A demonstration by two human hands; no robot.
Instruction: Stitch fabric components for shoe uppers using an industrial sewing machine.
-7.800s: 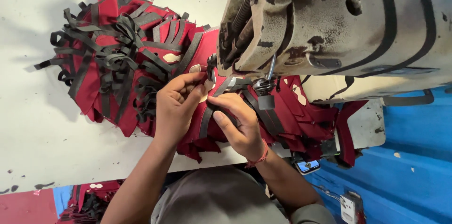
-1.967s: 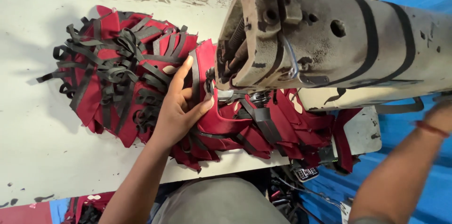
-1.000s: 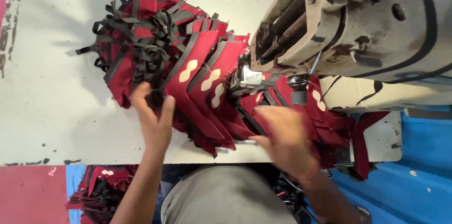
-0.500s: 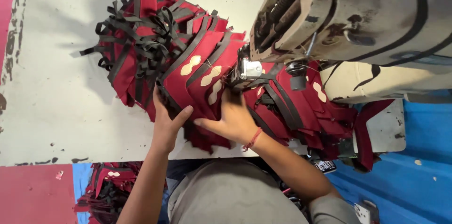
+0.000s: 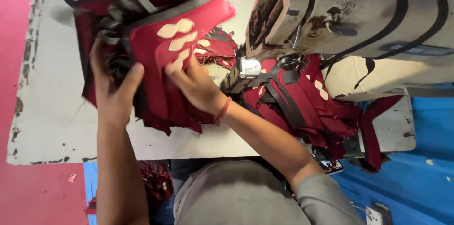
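Both hands held one thick stack of red fabric pieces with cream patches and black straps (image 5: 165, 59), lifted clear of the worn white-painted bench (image 5: 52, 111). Left hand (image 5: 113, 95) gripped the stack's left side, fingers (image 5: 130, 80) curled around the black strap bundle, thumb on top. Right hand (image 5: 196, 88) lay flat against the red face, fingers (image 5: 177, 76) spread slightly and pressing just below the cream patches; a red thread band sat on that wrist.

Left of the left fingers the bench ran open to its chipped edge, with red floor (image 5: 14, 192) beyond. Near edge of the bench ran just below both wrists. Right of the right fingers room was tight: the grimy off-white sewing machine head (image 5: 350, 12) overhung, and its metal presser foot (image 5: 248, 68) sat close to the right fingertips.

A second heap of the same red strapped pieces (image 5: 307, 106) lay under and past the needle area, spilling over the bench's near edge at right. More red pieces (image 5: 156, 182) lay below the bench near the person's grey-clad lap. Blue floor (image 5: 416, 187) showed at lower right.

Count: two hands, one held stack, one heap on the bench, one machine. Single pieces in the stack were too many and overlapped to count.
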